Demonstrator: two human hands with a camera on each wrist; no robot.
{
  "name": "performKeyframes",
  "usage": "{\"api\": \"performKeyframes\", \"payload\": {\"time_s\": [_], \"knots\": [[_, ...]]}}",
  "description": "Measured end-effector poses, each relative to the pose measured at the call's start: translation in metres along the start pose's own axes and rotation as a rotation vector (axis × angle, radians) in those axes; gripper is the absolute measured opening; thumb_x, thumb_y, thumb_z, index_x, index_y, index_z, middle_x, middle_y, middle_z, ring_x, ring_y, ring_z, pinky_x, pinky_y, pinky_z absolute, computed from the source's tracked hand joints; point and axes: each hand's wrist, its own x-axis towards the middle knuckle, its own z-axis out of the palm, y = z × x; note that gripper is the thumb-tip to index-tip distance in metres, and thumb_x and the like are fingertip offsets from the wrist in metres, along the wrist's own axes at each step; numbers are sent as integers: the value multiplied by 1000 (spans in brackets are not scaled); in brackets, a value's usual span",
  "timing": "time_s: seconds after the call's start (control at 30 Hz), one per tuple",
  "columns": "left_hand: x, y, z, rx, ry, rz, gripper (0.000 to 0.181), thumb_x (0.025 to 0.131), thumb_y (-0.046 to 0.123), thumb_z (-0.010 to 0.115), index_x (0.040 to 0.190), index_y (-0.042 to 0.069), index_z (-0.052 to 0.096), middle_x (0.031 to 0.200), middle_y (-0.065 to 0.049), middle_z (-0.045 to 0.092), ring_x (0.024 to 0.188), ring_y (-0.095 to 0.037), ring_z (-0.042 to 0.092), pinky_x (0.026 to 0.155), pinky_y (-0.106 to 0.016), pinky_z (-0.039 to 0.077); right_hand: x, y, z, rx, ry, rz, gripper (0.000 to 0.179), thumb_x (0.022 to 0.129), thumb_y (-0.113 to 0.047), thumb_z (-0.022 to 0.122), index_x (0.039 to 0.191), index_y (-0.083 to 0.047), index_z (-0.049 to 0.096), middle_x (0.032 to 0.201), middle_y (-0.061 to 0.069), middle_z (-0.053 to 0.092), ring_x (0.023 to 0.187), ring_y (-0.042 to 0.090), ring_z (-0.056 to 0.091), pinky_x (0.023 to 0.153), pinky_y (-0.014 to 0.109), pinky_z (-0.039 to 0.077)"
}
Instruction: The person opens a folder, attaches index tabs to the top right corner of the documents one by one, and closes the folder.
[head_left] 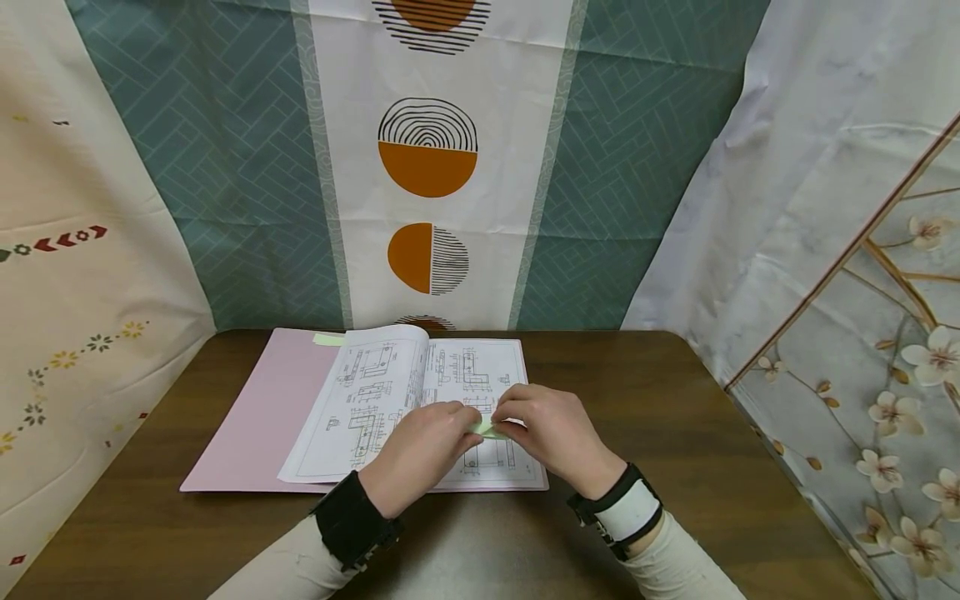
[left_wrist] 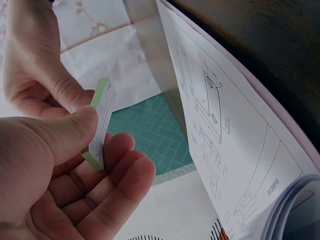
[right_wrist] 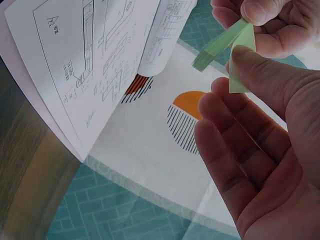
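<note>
My left hand [head_left: 426,446] pinches a small pad of pale green sticky notes [right_wrist: 216,52] between thumb and fingers, above the right page of an open booklet [head_left: 352,417]. Close beside it, my right hand [head_left: 555,429] pinches one green sticky note [right_wrist: 239,77] by its end. In the right wrist view that note angles away from the pad, and the two meet near the left thumb. The left wrist view shows the printed underside of the pad [left_wrist: 105,120]. Technical drawings fill the booklet's pages, and its left pages curl up near the spine.
A pink cover [head_left: 258,417] lies under the booklet, and a green sticky note [head_left: 328,339] shows at its top edge. Around them is a dark wooden table [head_left: 675,483]. Patterned curtains [head_left: 255,150] hang behind and at both sides.
</note>
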Motion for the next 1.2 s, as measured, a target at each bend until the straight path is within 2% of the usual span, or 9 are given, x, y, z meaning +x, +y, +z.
{"api": "performKeyframes", "payload": {"time_s": [0.67,0.93,1.2], "knots": [[-1,3,1,-41,-24,8,20,96,25,89,109,12,79,91,4,74,74,-7,59,69,-26,52,-1,-1,-5,-31,32,8,20,82,-12,100,97,-21,90,92,-9,76,82,8,70,74,29,61],[-1,4,1,-37,-58,3,28,96,28,89,116,11,78,97,3,78,77,-7,62,72,-28,55,-1,0,-6,-39,47,21,20,82,-15,100,99,-21,90,94,-8,77,85,9,72,78,30,62],[-2,0,3,-5,-47,18,27,95,25,90,111,11,74,88,5,74,74,-7,63,68,-32,54,0,2,-11,-50,91,9,20,81,-13,100,96,-19,88,93,-8,76,82,9,72,74,32,62]]}}
